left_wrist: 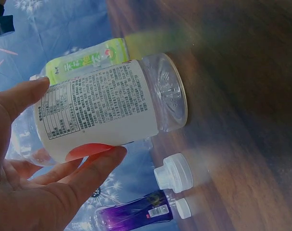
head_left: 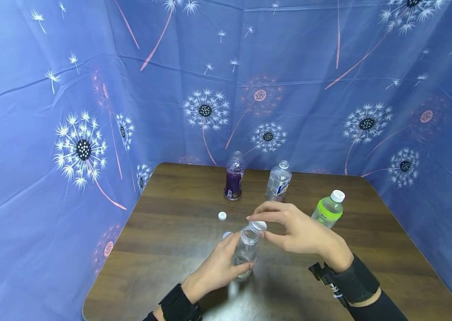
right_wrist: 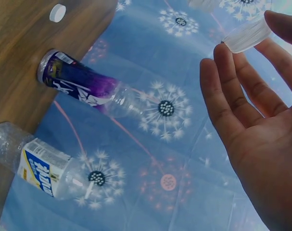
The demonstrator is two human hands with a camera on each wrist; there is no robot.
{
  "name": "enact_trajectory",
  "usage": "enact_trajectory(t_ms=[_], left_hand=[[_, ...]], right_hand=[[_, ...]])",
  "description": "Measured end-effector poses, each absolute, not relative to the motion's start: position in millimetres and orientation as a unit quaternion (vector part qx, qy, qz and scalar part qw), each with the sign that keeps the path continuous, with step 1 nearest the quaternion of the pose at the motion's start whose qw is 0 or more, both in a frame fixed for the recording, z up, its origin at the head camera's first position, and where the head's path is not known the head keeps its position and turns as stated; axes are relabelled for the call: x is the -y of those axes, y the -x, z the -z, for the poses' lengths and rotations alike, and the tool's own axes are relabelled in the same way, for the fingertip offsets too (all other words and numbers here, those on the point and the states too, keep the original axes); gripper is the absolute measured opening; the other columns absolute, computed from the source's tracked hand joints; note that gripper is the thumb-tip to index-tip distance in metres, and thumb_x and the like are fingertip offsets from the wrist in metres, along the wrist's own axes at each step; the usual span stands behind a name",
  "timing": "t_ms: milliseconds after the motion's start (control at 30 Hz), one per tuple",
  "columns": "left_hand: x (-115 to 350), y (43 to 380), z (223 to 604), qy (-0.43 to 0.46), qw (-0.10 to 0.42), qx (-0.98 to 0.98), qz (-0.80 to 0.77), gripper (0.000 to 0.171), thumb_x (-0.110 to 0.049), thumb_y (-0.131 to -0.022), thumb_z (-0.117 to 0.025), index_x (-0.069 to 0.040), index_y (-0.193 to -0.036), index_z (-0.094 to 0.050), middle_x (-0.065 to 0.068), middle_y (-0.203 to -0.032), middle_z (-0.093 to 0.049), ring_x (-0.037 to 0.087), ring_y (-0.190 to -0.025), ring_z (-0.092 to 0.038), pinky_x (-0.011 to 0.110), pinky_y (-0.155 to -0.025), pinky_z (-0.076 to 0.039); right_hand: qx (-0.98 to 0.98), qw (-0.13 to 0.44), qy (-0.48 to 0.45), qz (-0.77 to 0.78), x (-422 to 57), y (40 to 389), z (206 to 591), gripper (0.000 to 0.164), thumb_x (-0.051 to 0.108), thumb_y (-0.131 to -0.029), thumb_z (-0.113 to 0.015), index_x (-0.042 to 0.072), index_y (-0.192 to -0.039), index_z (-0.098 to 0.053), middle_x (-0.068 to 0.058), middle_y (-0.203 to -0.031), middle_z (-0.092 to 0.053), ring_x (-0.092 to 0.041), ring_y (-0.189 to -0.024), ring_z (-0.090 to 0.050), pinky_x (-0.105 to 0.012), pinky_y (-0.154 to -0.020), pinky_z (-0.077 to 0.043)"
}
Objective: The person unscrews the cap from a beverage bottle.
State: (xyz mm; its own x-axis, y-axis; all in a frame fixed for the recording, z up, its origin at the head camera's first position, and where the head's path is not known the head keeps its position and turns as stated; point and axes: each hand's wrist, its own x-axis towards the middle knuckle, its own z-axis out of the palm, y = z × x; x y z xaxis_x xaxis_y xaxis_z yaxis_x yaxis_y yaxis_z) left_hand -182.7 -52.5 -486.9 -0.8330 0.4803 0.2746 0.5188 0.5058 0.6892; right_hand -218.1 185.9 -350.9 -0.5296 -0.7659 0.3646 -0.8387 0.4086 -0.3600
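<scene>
My left hand (head_left: pixel 215 265) grips a clear wide-mouthed bottle (head_left: pixel 246 250), thumb on one side and fingers round the other. The left wrist view shows the bottle's white printed label (left_wrist: pixel 100 106) with a red patch. Between thumb and fingertips, my right hand (head_left: pixel 298 229) pinches a wide whitish cap (head_left: pixel 258 226), tilted right at the bottle's open mouth. That same cap (right_wrist: pixel 247 37) shows ribbed sides in the right wrist view, with the other fingers extended beside it. Just past the left hand, a white stepped cap (left_wrist: pixel 174 173) stands on the table, mostly hidden in the head view.
A smaller white cap (head_left: pixel 222 216) lies farther back on the wooden table (head_left: pixel 162 249). Behind it stand an uncapped purple-labelled bottle (head_left: pixel 233 180) and an uncapped clear bottle (head_left: pixel 278 183). A green-labelled bottle (head_left: pixel 329 208) with a white cap is beyond the right hand. Blue patterned cloth surrounds the table.
</scene>
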Motion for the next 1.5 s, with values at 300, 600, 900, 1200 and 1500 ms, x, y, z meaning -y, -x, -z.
enact_trajectory(t_ms=[300,600,900,1200,1500], left_hand=[[51.6,184.2,487.8,0.287,0.027,0.863,0.415,0.082,-0.030,-0.091,-0.083,-0.022,-0.159,-0.038,0.003,-0.139,-0.061,0.016,-0.120,-0.063,0.035,-0.098,-0.058],[47.3,185.3,487.1,0.292,0.029,0.861,0.416,0.079,-0.031,-0.092,-0.082,-0.021,-0.158,-0.039,0.003,-0.140,-0.061,0.015,-0.121,-0.062,0.033,-0.098,-0.058],[48.1,184.6,487.4,0.292,0.028,0.864,0.409,0.071,-0.034,-0.094,-0.080,-0.019,-0.152,-0.044,0.001,-0.140,-0.060,0.014,-0.121,-0.062,0.032,-0.098,-0.058],[48.9,185.4,487.5,0.288,0.040,0.869,0.401,0.076,-0.031,-0.091,-0.083,-0.016,-0.155,-0.043,0.002,-0.138,-0.062,0.016,-0.123,-0.062,0.036,-0.102,-0.057],[51.4,183.2,490.3,0.293,0.037,0.869,0.397,0.073,-0.031,-0.092,-0.082,-0.021,-0.153,-0.044,0.001,-0.137,-0.062,0.015,-0.123,-0.061,0.036,-0.101,-0.057]], right_hand=[[0.840,0.072,-0.492,-0.219,-176.9,215.3,356.1,0.043,0.014,-0.089,-0.076,0.021,-0.131,-0.073,0.010,-0.123,-0.065,-0.007,-0.114,-0.063,-0.032,-0.093,-0.058],[0.859,0.058,-0.475,-0.183,-176.5,215.8,353.9,0.037,0.020,-0.092,-0.075,0.023,-0.129,-0.074,0.011,-0.123,-0.065,-0.007,-0.112,-0.063,-0.033,-0.093,-0.059],[0.864,0.048,-0.478,-0.151,-167.2,216.3,349.6,0.035,0.023,-0.091,-0.075,0.023,-0.126,-0.075,0.010,-0.119,-0.064,-0.007,-0.108,-0.062,-0.032,-0.091,-0.058],[0.873,0.054,-0.463,-0.144,-162.0,215.3,349.2,0.031,0.026,-0.091,-0.078,0.021,-0.122,-0.076,0.009,-0.111,-0.065,-0.005,-0.098,-0.064,-0.030,-0.085,-0.059],[0.895,0.071,-0.421,-0.130,-150.3,211.4,354.4,0.023,0.034,-0.091,-0.081,0.016,-0.105,-0.077,0.007,-0.093,-0.066,0.000,-0.072,-0.057,-0.017,-0.061,-0.049]])
